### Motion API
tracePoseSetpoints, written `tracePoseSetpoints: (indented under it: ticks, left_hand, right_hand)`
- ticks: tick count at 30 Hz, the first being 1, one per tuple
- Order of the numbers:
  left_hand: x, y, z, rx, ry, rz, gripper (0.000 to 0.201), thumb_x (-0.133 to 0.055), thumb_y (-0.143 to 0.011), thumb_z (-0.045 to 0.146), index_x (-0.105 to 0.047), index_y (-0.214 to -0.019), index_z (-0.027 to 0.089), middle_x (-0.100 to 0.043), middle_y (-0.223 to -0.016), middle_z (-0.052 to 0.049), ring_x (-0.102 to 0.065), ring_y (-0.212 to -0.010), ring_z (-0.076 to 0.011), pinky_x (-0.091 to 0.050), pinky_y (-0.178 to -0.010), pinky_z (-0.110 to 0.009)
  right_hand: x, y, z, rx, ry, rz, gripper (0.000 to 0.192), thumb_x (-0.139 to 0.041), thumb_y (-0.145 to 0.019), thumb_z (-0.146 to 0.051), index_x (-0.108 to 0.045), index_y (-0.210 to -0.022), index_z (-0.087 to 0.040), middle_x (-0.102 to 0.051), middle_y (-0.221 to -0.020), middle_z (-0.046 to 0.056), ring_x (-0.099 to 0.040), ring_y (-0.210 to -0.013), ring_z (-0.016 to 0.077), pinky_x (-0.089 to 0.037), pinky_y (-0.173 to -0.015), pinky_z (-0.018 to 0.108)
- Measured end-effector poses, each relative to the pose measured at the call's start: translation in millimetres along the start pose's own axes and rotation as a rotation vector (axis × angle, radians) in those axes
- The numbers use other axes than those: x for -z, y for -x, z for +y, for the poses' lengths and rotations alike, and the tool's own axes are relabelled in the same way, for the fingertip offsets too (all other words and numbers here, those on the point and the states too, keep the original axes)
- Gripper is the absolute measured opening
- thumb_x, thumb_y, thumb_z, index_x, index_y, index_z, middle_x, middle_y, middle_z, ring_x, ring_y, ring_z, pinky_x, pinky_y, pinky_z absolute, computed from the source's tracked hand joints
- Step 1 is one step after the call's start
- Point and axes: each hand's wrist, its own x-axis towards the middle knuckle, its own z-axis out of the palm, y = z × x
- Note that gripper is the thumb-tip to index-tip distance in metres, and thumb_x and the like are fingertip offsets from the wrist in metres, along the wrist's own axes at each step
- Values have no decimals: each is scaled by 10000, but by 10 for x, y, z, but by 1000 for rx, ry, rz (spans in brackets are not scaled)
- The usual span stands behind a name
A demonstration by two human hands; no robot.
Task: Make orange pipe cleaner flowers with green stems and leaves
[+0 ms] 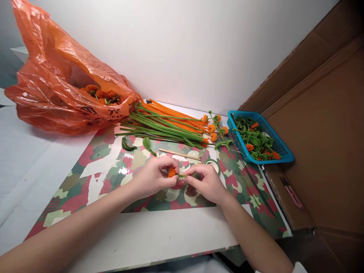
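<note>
Between thumb and fingers, my left hand (157, 175) pinches a small orange pipe-cleaner pumpkin (171, 173). A short green stem (182, 176) sticks out of its right side. My right hand (207, 181) closes its thumb and forefinger on the end of that stem. Just behind my hands lies a thin wooden stick (179, 154). A roll of green tape (213, 166) sits beyond my right hand, partly covered by it. Two green pipe-cleaner leaf pieces, one dark and curled (128, 145) and one lighter (148, 146), rest behind my left hand.
Orange pipe cleaners (173, 115) and green ones (162, 127) lie in a bundle at the back. A stem with several pumpkins (214, 129) is beside them. An orange plastic bag (71, 91) stands left, a blue basket (287, 156) right. A pink cutter (294, 195) lies by the cardboard.
</note>
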Motion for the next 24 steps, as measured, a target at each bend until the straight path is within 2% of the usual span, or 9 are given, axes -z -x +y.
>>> tracePoseSetpoints:
  ticks: [4, 8, 10, 12, 13, 15, 17, 20, 24]
  left_hand:
    - [-19, 33, -21, -283, -288, 110, 83, -554, -749, 121, -588, -713, 187, -526, -694, 9, -472, -614, -103, -402, -545, -194]
    - [-35, 89, -89, -533, -484, 140, 168, -513, -854, 118, -585, -724, 197, -481, -694, 8, -442, -579, -92, -385, -527, -188]
    - [-31, 100, -93, -591, -516, 145, 175, -539, -852, 121, -576, -700, 200, -477, -681, 9, -440, -566, -92, -372, -509, -190]
    - [-22, 87, -66, -565, -481, 158, 169, -548, -837, 115, -578, -693, 199, -488, -680, 9, -452, -570, -90, -385, -519, -186]
    - [-17, 73, -46, -512, -441, 174, 156, -549, -823, 111, -584, -698, 197, -498, -683, 10, -462, -577, -89, -401, -532, -183]
    - [-4, 36, -7, -335, -306, 196, 107, -561, -779, 115, -598, -711, 189, -524, -683, 10, -489, -596, -92, -430, -543, -180]
    - [8, 2, 12, -104, -101, 178, 42, -585, -731, 141, -601, -718, 178, -549, -675, 12, -513, -596, -99, -447, -524, -183]
    - [18, -24, -1, 175, 249, 62, 50, -607, -694, 178, -582, -736, 167, -550, -638, 28, -535, -556, -103, -471, -510, -206]
    - [4, -24, -6, 313, 416, -27, 101, -619, -655, 175, -555, -732, 165, -513, -587, 54, -527, -513, -95, -462, -504, -215]
  right_hand:
    - [-82, -35, 14, -282, -446, 41, 204, -768, -677, -313, -635, -658, -159, -616, -590, -8, -532, -490, 90, -434, -488, 224]
    - [-95, -58, 21, -688, -925, -143, 251, -778, -626, -237, -546, -636, -142, -494, -538, -62, -418, -457, 33, -347, -470, 174]
    - [-94, -47, 24, -725, -968, -188, 243, -764, -644, -240, -542, -662, -143, -487, -559, -64, -402, -457, 28, -324, -465, 169]
    - [-97, -28, 26, -594, -818, -115, 225, -746, -679, -287, -568, -707, -153, -543, -615, -37, -451, -492, 54, -355, -488, 194]
    - [-100, -18, 26, -466, -682, -21, 211, -737, -693, -303, -590, -750, -162, -589, -673, -14, -499, -538, 78, -391, -520, 218]
    - [-99, -3, 23, -110, -313, 220, 207, -731, -707, -295, -631, -856, -191, -665, -844, 34, -597, -716, 147, -464, -646, 287]
    - [-87, 3, 19, 283, 93, 386, 194, -722, -729, -252, -658, -910, -223, -695, -966, 52, -618, -890, 198, -472, -787, 356]
    - [-60, -4, 22, 662, 539, 380, 90, -657, -813, -187, -685, -877, -244, -736, -935, 37, -625, -913, 207, -435, -833, 388]
    - [-65, -18, 45, 770, 686, 344, 143, -582, -868, -130, -683, -884, -230, -751, -861, 22, -634, -832, 180, -419, -770, 365]
